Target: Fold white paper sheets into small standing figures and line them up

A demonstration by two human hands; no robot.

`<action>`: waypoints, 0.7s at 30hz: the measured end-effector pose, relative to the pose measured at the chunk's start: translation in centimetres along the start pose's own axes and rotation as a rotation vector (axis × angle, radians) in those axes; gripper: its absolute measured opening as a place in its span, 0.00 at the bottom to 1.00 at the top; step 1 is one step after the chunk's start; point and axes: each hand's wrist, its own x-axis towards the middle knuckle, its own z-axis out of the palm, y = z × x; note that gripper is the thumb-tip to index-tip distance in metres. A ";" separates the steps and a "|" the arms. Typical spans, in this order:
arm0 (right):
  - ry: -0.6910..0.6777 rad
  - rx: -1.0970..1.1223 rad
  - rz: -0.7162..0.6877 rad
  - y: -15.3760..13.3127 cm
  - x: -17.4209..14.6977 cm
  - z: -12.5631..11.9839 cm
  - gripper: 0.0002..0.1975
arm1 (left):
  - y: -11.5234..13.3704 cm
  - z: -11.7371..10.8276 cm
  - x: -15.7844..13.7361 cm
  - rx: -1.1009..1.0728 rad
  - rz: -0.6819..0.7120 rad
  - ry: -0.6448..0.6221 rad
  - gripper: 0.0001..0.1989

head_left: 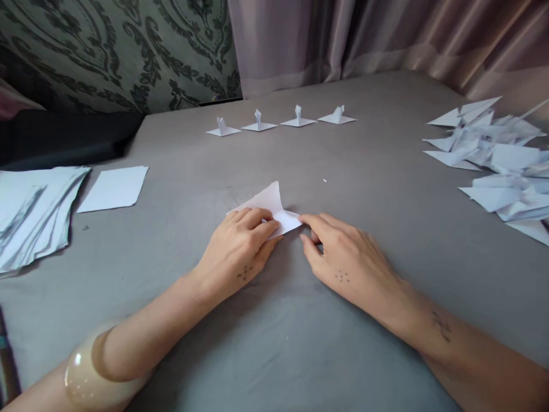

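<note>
A partly folded sheet of white paper lies on the grey cloth in front of me, with one flap standing up in a point and a narrow end reaching right. My left hand is closed on its left and near side, fingers over the paper and thumb along the near edge. My right hand touches the paper's right tip with the index finger. A gap shows between that finger and the thumb, and the other fingers curl underneath. The hand hides the left part of the paper.
Several folded paper figures stand in a row at the back. A heap of folded papers lies at right. At left are a stack of paper sheets, a smaller white sheet pile and a black item. A paper scrap lies mid-table.
</note>
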 end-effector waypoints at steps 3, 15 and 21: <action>0.022 -0.010 -0.013 0.2 0.0 0.3 0.13 | -0.1 -0.4 0.0 0.032 0.044 0.007 0.12; 0.026 -0.004 -0.091 0.0 -0.3 0.1 0.08 | 1.6 -1.9 -0.1 0.235 0.060 -0.136 0.12; 0.052 0.000 -0.034 -0.1 -0.1 0.6 0.09 | 1.5 -1.8 0.3 0.093 -0.056 -0.113 0.16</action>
